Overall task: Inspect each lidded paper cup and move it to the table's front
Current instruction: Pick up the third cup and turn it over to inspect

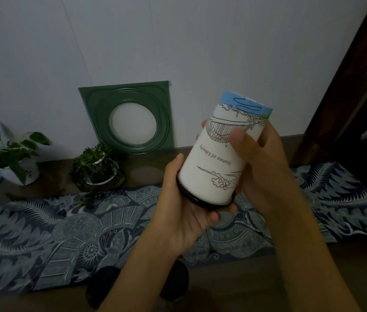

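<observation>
I hold a white paper cup (218,158) upside down above the table, tilted a little to the right. It has line drawings, the words "Statue of Liberty" and a blue band at its base, which points up. Its black lid (191,195) faces down. My left hand (184,212) cups the lid end from below. My right hand (261,163) grips the cup's side, thumb across the front. Two dark lids of other cups (103,282) (178,281) show at the table's front edge, partly hidden by my forearms.
A blue patterned cloth (54,233) runs across the wooden table. Two potted plants (13,158) (97,165) stand at the back left. A green square frame (130,118) leans on the white wall. A dark wooden post (349,97) rises at the right.
</observation>
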Motion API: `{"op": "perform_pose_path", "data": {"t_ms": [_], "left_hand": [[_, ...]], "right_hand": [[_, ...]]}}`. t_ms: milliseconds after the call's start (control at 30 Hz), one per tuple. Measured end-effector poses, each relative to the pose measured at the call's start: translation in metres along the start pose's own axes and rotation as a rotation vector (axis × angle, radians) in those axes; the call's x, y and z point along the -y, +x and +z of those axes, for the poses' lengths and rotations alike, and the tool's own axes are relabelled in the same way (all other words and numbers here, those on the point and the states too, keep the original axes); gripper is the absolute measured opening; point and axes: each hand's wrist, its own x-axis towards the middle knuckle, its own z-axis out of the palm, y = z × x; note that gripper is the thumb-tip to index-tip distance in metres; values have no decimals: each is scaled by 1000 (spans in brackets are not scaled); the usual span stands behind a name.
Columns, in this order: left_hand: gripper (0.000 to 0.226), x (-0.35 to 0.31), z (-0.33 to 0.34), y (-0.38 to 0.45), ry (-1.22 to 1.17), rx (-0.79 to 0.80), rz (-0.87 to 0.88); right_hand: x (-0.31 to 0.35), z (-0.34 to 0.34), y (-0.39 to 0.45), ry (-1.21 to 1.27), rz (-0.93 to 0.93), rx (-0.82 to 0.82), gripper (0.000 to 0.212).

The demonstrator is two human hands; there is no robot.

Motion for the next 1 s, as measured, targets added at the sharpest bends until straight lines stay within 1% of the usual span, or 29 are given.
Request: {"op": "perform_pose_path", "data": {"t_ms": [67,133,233,367,433,467,533,567,633,700,767,800,900,1000], "left_hand": [[82,0,-4,1,-36,49,-56],[82,2,-5,1,-54,66,-42],[75,6,-3,2,0,13,93],[68,9,3,3,74,-87,271],[53,11,1,3,97,-122,336],[46,12,1,4,112,-137,354],[39,15,-1,6,150,-165,357],[39,17,-1,7,162,-182,345],[43,20,-2,9,179,-219,326],[50,24,-4,11,194,-263,322],[50,27,-8,14,196,-290,311],[48,29,-10,14,196,-303,297],[49,36,-16,15,182,-315,249],[51,47,-23,14,210,-299,219]], "right_hand": [[1,-1,-2,-21,13,22,88],[1,0,-3,-40,5,8,82],[0,2,-4,-10,-42,-66,53],[-4,6,-6,34,-59,-138,40],[-9,6,-9,28,-59,-155,36],[-12,7,-11,21,-61,-170,38],[-17,6,-16,-15,-83,-197,51],[-20,4,-19,-63,-103,-202,58],[-30,0,-28,-206,-142,-202,65],[-42,-5,-39,-417,-203,-177,67],[-53,-11,-49,-669,-278,-86,62],[-60,-17,-54,-744,-296,-33,60],[-70,-29,-65,-787,-228,67,65],[-78,-42,-73,-758,-148,24,67]]}}
